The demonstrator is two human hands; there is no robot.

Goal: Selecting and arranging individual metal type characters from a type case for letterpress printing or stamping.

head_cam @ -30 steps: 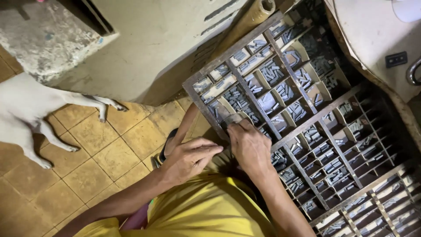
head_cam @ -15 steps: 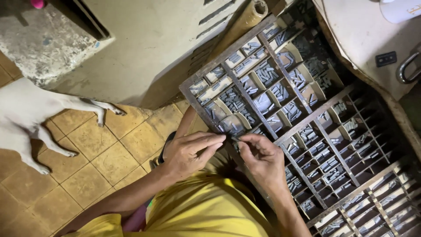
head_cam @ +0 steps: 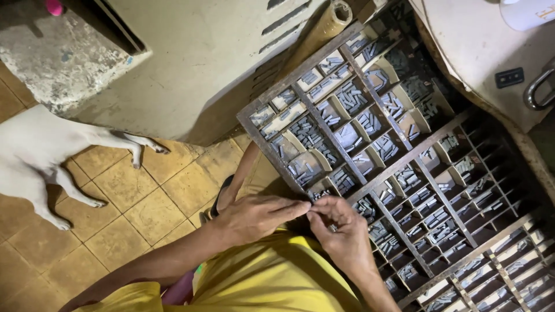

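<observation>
A wooden type case [head_cam: 254, 112] with many small compartments of grey metal type pieces [head_cam: 352, 98] leans in front of me, at the right. My two hands meet just below its lower left corner, over my yellow shirt [head_cam: 277, 277]. My right hand [head_cam: 344, 234] pinches a small metal type piece between thumb and forefinger. The closed, outstretched fingers of my left hand [head_cam: 254, 216] touch those fingertips. Whatever lies under the left palm is hidden.
A white dog [head_cam: 29, 156] stands on the tan tiled floor [head_cam: 144, 202] at the left. A pale cabinet wall [head_cam: 196, 63] rises behind, with a cardboard tube [head_cam: 326, 23] leaning on it. A table edge [head_cam: 485, 52] is at the upper right. My sandalled foot [head_cam: 222, 196] shows below the case.
My right hand has left the compartments at the case's lower left and drawn back to the left hand's fingertips. The left hand has stayed in place.
</observation>
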